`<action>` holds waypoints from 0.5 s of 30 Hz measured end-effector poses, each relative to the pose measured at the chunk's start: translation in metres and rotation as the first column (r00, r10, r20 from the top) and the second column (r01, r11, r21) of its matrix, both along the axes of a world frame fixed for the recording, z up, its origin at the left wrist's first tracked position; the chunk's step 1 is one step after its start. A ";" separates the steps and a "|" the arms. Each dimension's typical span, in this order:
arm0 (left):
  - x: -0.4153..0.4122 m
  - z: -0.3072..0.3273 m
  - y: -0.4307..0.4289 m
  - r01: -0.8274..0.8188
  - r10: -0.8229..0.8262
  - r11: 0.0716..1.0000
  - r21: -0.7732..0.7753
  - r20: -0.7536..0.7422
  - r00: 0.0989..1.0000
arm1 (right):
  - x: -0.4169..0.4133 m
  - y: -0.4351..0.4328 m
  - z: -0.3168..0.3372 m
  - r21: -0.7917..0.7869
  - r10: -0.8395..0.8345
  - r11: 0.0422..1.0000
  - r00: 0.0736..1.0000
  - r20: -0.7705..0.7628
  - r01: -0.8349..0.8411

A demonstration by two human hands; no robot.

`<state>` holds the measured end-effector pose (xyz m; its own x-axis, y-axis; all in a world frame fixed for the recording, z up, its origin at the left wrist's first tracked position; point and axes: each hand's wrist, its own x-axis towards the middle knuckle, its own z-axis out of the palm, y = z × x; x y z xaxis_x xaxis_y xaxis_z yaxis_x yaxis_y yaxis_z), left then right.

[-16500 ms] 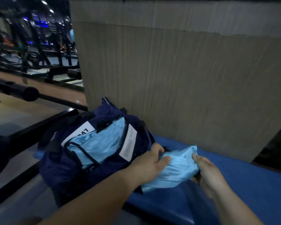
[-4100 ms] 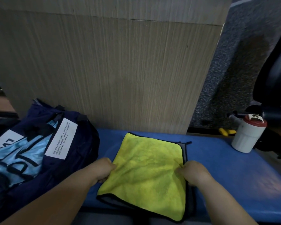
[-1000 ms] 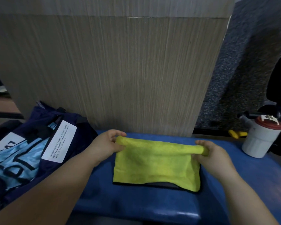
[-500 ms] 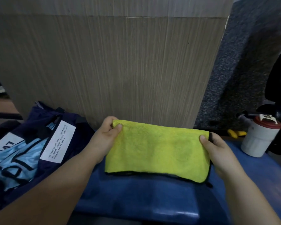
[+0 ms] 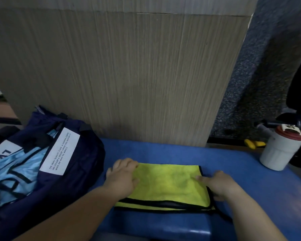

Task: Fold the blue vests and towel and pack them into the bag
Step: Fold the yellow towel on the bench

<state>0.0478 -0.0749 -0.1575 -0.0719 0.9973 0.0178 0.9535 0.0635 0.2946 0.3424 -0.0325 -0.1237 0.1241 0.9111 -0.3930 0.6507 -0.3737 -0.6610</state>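
- A wood-grain panel (image 5: 129, 75) fills the upper and middle frame, with the table (image 5: 241, 197), padded in blue, set against its foot across the lower frame.
- A dark navy bag (image 5: 87, 171) is seen lying open at the lower left, on the table's left end.
- Light blue vests (image 5: 12, 173) with black trim are already lodged inside the bag's mouth.
- The yellow towel (image 5: 169, 185), edged in black, has been laid flat on the table at lower centre, just right of the bag. Half a second ago it was held up off the table by its top corners. It is also narrower than four seconds ago, a further fold having been made.
- From this, the folding is judged all but finished. Only the towel's transfer into the bag appears to be left.
- The left grip (image 5: 122, 178) is rested on the towel's left edge with loosely bent fingers, and nothing is seen pinched.
- The right grip (image 5: 217, 185) is released too, with the fingers laid flat on the towel's right end to press the fold down.
- A white flask (image 5: 281, 150) with a red lid stands at the table's far right, well apart from the towel.
- A white label (image 5: 59, 151) on the bag carries three lines of small capitals. "QUALITY", "CLASS" and "FASHION" can be made out, but the rest is too small to be trusted.
- A second white patch (image 5: 2, 152) at the left edge is cut off, with only "47" showing.
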 end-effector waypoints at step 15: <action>0.004 -0.017 -0.015 0.219 -0.207 0.963 -0.154 0.091 0.974 | -0.044 -0.015 0.012 0.341 0.165 0.930 0.985 -0.054 -0.137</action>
